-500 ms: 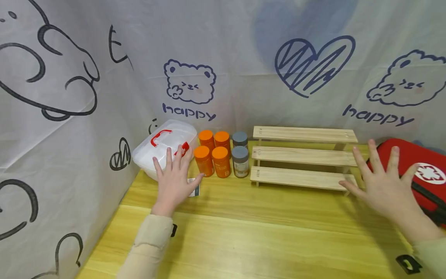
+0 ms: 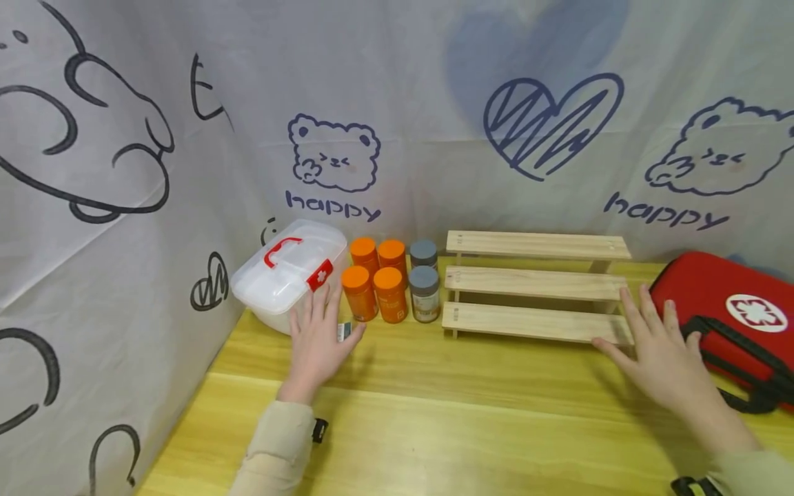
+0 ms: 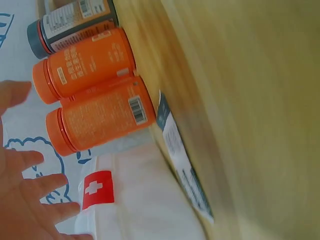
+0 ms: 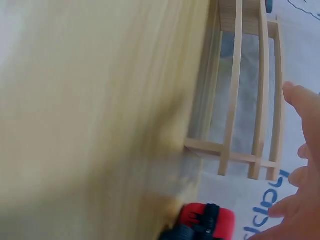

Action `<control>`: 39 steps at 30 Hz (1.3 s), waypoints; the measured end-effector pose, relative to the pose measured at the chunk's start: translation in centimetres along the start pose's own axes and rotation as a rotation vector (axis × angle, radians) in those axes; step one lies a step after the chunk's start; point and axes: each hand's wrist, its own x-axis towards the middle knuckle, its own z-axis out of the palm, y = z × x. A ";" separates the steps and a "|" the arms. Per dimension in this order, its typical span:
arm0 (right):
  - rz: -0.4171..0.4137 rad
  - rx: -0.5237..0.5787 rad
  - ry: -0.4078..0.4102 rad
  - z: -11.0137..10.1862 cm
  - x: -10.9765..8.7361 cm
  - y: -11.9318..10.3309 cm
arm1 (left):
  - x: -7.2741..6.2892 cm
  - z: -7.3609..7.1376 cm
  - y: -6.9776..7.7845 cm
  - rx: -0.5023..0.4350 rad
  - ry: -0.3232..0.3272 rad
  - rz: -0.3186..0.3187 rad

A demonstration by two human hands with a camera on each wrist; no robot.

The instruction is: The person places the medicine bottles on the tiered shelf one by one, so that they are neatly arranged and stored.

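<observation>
My left hand (image 2: 318, 351) hovers palm down with fingers spread, in front of a white translucent first-aid box (image 2: 288, 272) with a red handle and red clasp. Partly behind that hand lies a flat white and dark packet (image 3: 177, 150), seen better in the left wrist view. Beside the box stand several orange bottles (image 2: 390, 297) and two grey-capped bottles (image 2: 425, 303). My right hand (image 2: 666, 362), fingers also spread, overlaps the right end of a three-step wooden rack (image 2: 527, 322). A red bag (image 2: 697, 279) with a white emblem sits right of it. Both hands hold nothing.
The yellow wood-grain table (image 2: 484, 427) extends toward me. A white cloth (image 2: 422, 83) with bear and heart drawings hangs behind and on the left. The bag's black handle (image 2: 738, 344) lies near my right hand.
Both hands have drawn back a little toward me. The box's red clasp and more of the red bag now show. The view has also shifted slightly; the objects stand as before.
</observation>
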 end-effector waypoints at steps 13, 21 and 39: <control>-0.083 0.290 0.250 2.1 -0.1 0.3 | -0.5 0.1 -0.5 -0.375 0.059 -0.084; 0.131 0.545 0.275 3.4 -0.4 1.2 | 0.1 -0.3 0.0 -0.437 0.157 -0.021; 0.117 1.081 0.223 6.1 -0.3 4.5 | 5.3 -0.2 0.2 -0.706 0.081 0.002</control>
